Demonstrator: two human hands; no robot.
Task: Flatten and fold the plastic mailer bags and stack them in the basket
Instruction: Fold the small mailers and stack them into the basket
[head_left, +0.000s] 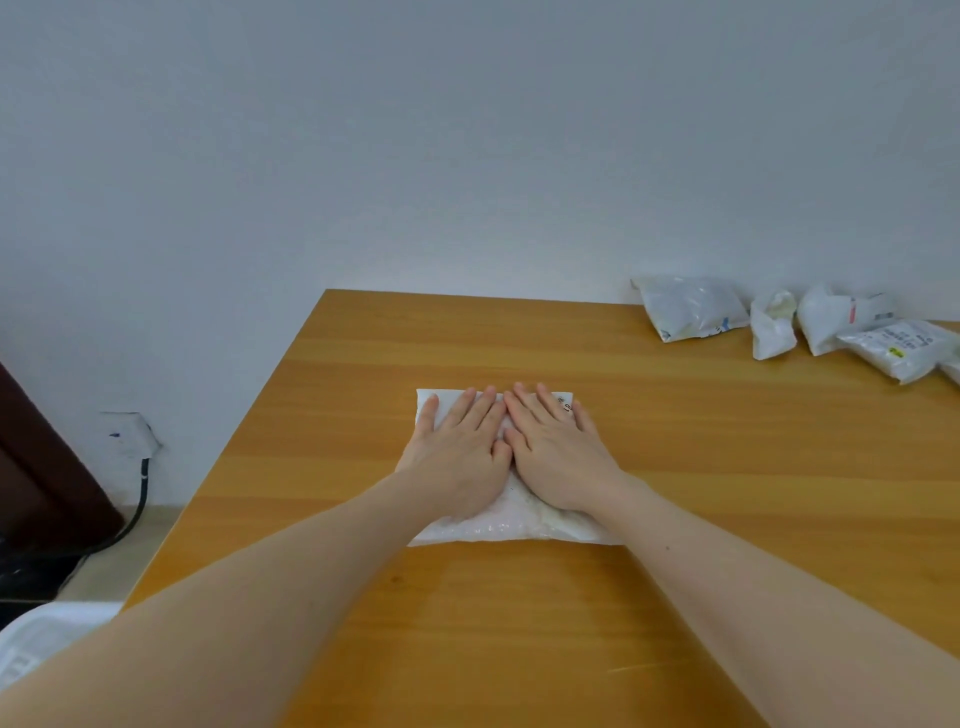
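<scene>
Head view: left hand (457, 447) flat, palm down, fingers straight and close together, pressing on a white mailer (498, 519). Right hand (558, 449) same: flat, palm down, fingers straight, pressing the mailer. Neither hand grips anything. Hands lie side by side, index fingers and thumbs touching or nearly so, fingertips pointing away from the person toward the wall (415, 156). Both bare forearms stretch forward from the near corners of the view and converge on the mailer.

Mailer lies flat on the wooden counter (363, 597), directly under both hands; its far edge shows just past the fingertips, its near edge sticks out behind the wrists. Some dark print shows beside the right hand's fingers, too small to read.

More mailers (779, 322), puffy and crumpled, sit in a loose group well off to the right of the right hand, near the counter's far edge by the wall.

White basket (31, 644) partly visible off the counter, below and left of the left forearm. Black cable (140, 499) and wall outlet (130, 436) far left of the left hand.
</scene>
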